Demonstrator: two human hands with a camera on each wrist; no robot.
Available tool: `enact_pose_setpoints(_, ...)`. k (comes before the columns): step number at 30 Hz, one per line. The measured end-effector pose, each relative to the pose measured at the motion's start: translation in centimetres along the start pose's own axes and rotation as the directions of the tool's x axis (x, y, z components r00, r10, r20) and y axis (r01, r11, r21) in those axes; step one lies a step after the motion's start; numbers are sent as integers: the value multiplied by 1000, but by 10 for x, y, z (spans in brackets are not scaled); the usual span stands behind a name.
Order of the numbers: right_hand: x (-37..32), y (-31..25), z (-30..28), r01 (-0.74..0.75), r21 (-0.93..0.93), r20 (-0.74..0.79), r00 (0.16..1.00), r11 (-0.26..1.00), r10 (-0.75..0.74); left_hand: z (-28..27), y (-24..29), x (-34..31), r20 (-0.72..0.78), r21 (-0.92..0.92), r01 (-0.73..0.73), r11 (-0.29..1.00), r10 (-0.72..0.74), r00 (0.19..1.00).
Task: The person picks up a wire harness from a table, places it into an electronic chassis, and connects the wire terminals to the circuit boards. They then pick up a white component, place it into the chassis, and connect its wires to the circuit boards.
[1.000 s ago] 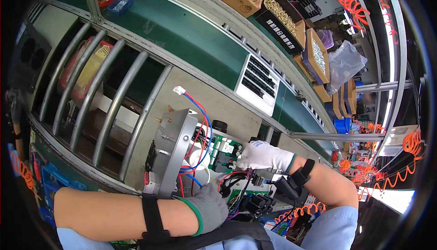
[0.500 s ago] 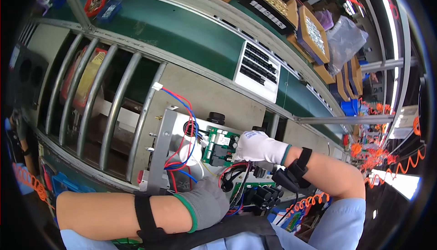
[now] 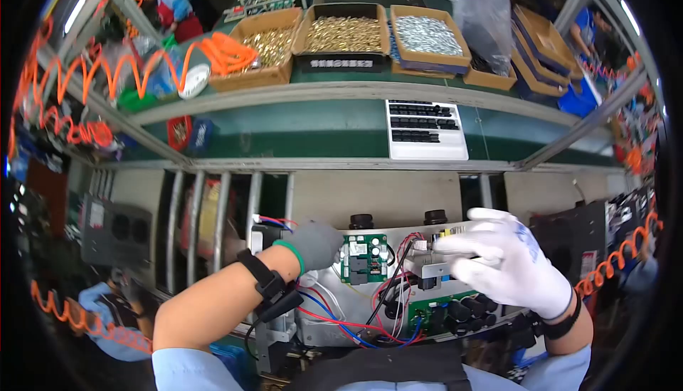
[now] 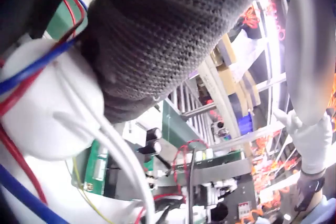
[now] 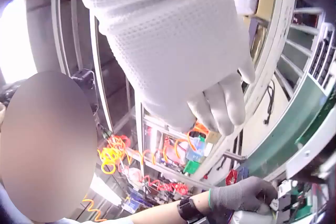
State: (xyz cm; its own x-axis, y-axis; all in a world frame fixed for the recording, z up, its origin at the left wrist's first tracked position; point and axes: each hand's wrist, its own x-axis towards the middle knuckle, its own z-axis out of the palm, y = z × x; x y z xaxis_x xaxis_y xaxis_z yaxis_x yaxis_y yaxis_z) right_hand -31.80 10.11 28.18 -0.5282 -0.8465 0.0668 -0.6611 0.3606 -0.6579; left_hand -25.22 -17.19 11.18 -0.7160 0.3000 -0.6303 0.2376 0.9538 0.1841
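With 12 o'clock pointing away from the person, a small green circuit board (image 3: 364, 259) is lying in an open metal chassis (image 3: 313, 332), and the grey-gloved left hand (image 3: 316, 245) is reaching in beside it at 9 o'clock. The back of the glove is hiding the left fingertips, so whether they are gripping anything or touching the board cannot be told. The white-gloved right hand (image 3: 501, 259) is hovering at 3 o'clock, its fingers spreading loosely and its palm masking part of the chassis's right side. The head view is setting its fingertips over a metal bracket (image 3: 435, 271); the left wrist view is showing this hand well apart from the chassis. That same view is revealing a white cylinder (image 4: 68, 134) close by the left glove, with blue and red wires (image 4: 37, 69) crossing it. Black capacitors (image 3: 459, 313) are standing at 4 o'clock. Along the far edge, black round fittings (image 3: 361, 221) are projecting at 12 and 2 o'clock; beyond them a beige panel (image 3: 377, 195) is giving open room up to a metal rail (image 3: 370, 165). Metal rollers (image 3: 222, 224) are lying between 9 and 10 o'clock, while a dark casing (image 3: 573, 231) is bounding the room at 3 o'clock, beyond the right hand.
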Motion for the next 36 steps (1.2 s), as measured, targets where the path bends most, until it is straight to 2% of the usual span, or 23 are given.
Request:
enact_pose_setpoints(3, -50, 45, 17, 0, -65, -288, 957, 998, -19, -2, 10, 4, 71, 66, 66, 996, -71, 995)
enact_pose_setpoints(4, -56, 56, 21, -82, 30, -244, 966, 996, 87, -6, 13, 5, 71, 91, 74, 993, -80, 994)
enact_pose_setpoints(5, -62, 70, 31, -82, 62, -272, 958, 995, 96, -5, 12, 6, 94, 126, 79, 989, -91, 991)
enact_pose_setpoints(7, -71, 97, 50, 47, 12, -391, 920, 999, -38, -6, 2, 1, 25, 111, -28, 993, 25, 999)
enact_pose_setpoints(9, -73, 101, 52, 39, 152, -382, 924, 988, 22, -20, -4, -21, -179, -110, -109, 988, 89, 980)
enact_pose_setpoints(11, -75, 107, 56, 93, 178, -424, 906, 980, -9, -23, -1, -44, -163, -252, -21, 968, -21, 986)
enact_pose_setpoints(13, -78, 105, 54, 86, 183, -440, 898, 979, 4, -19, 9, -52, -253, -474, -7, 880, -128, 959)
enact_pose_setpoints(14, -79, 105, 53, 79, 172, -433, 901, 982, 4, -22, 18, -53, -246, -539, 45, 841, -208, 947)
enact_pose_setpoints(15, -78, 107, 53, 76, 170, -434, 901, 983, 5, -21, 17, -52, -247, -539, 42, 841, -205, 947)
enact_pose_setpoints(18, -77, 108, 53, 130, 148, -450, 892, 980, -50, -12, 5, -46, -264, -695, 155, 702, -449, 853)
enact_pose_setpoints(19, -77, 102, 45, 50, 175, -373, 928, 983, 19, -15, 1, -37, -188, -695, 305, 652, -573, 797)
enact_pose_setpoints(21, -74, 102, 51, 59, 231, -401, 915, 971, 40, 21, -29, -8, -406, -639, 194, 744, -541, 736)
enact_pose_setpoints(22, -74, 99, 51, 48, 217, -429, 902, 975, 51, 20, -29, 0, -409, -641, 192, 743, -543, 733)
enact_pose_setpoints(24, -75, 100, 52, 60, 210, -434, 900, 976, 38, 17, -23, 12, -388, -642, 129, 756, -465, 796)
enact_pose_setpoints(25, -75, 102, 54, 71, 205, -440, 898, 976, 27, 17, -17, 11, -389, -637, 129, 760, -461, 798)
enact_pose_setpoints(27, -75, 107, 61, 102, 184, -498, 867, 978, 3, 11, -3, 5, -279, -785, 33, 619, -401, 872)
enact_pose_setpoints(28, -76, 107, 60, 105, 156, -490, 872, 982, -16, -2, 8, -6, -323, -652, 61, 755, -350, 879)
enact_pose_setpoints(29, -77, 106, 59, 110, 125, -482, 875, 986, -36, -2, 10, -18, -327, -645, 58, 762, -344, 880)
enact_pose_setpoints(31, -79, 103, 59, 95, 162, -500, 866, 982, -2, 11, 10, -43, -420, -507, -80, 858, -166, 892)
enact_pose_setpoints(33, -82, 103, 57, 98, 172, -485, 874, 980, -2, 12, 15, -50, -365, -519, -27, 854, -193, 911)
enact_pose_setpoints(34, -80, 103, 55, 164, 152, -518, 853, 975, -62, 10, 15, -51, -368, -539, -51, 841, -181, 912)
enact_pose_setpoints(35, -82, 105, 54, 152, 149, -520, 853, 977, -53, 11, 15, -48, -404, -489, -33, 872, -193, 894)
enact_pose_setpoints(36, -82, 106, 55, 144, 154, -502, 864, 977, -49, 14, 3, -38, -447, -528, -65, 847, -213, 869)
